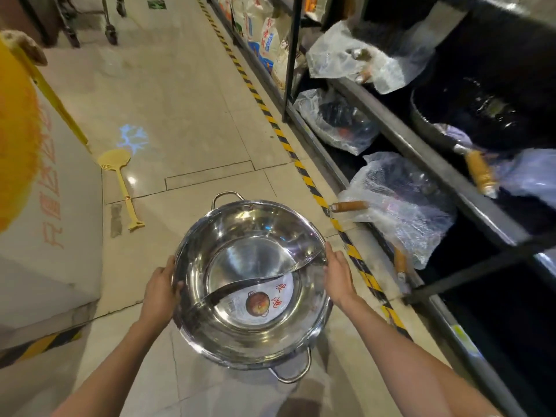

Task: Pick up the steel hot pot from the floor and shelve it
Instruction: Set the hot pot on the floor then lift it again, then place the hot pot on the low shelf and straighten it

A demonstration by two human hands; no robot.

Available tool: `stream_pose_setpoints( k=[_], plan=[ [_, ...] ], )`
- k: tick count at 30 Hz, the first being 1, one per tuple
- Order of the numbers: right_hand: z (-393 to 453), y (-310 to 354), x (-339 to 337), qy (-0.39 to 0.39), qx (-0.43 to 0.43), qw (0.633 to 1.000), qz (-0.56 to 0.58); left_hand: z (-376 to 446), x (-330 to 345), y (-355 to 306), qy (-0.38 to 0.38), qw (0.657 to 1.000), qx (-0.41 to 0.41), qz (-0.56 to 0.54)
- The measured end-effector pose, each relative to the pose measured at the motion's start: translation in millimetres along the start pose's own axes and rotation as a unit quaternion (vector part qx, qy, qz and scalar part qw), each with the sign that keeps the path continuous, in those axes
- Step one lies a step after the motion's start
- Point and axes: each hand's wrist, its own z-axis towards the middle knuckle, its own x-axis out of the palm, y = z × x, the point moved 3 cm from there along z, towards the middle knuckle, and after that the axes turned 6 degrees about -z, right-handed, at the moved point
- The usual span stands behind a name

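Observation:
A round steel hot pot [252, 257] with an S-shaped divider and a round paper label inside fills the lower middle of the head view. It has a loop handle at the far rim and another at the near rim. My left hand [161, 291] grips its left rim, thumb over the edge. My right hand [338, 273] presses against the right rim. The pot appears held just above the tiled floor. The dark metal shelf [421, 155] runs along the right.
Woks and pans in plastic bags [400, 203] with wooden handles fill the shelf tiers at right. Yellow-black tape [304, 173] marks the floor along the shelf base. A yellow plastic skimmer [120, 188] lies on the floor at left beside a white block [45, 236].

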Motion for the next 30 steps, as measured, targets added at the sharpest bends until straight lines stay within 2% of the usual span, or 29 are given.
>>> stream_pose_setpoints(
  k=[7, 13, 18, 22, 25, 28, 30],
  plan=[
    [-121, 39, -177, -0.049, 0.039, 0.998, 0.032, -59, -120, -135, 0.073, 0.995, 0.068, 0.02],
    [-243, 14, -243, -0.074, 0.154, 0.982, 0.078, -105, -149, -225, 0.165, 0.971, 0.159, 0.06],
    [-325, -30, -267, -0.092, 0.259, 0.956, 0.101, -138, -119, -290, 0.236, 0.939, 0.226, 0.105],
    [-380, -76, -277, -0.1, 0.33, 0.931, 0.117, -175, -69, -336, 0.293, 0.911, 0.264, 0.119],
    [-417, -116, -281, -0.128, 0.37, 0.907, 0.154, -206, -25, -366, 0.351, 0.887, 0.254, 0.163],
    [-447, -150, -280, -0.159, 0.402, 0.889, 0.153, -231, 8, -389, 0.375, 0.884, 0.237, 0.149],
    [-460, -172, -274, -0.146, 0.42, 0.881, 0.159, -242, 27, -404, 0.399, 0.872, 0.234, 0.159]
  ],
)
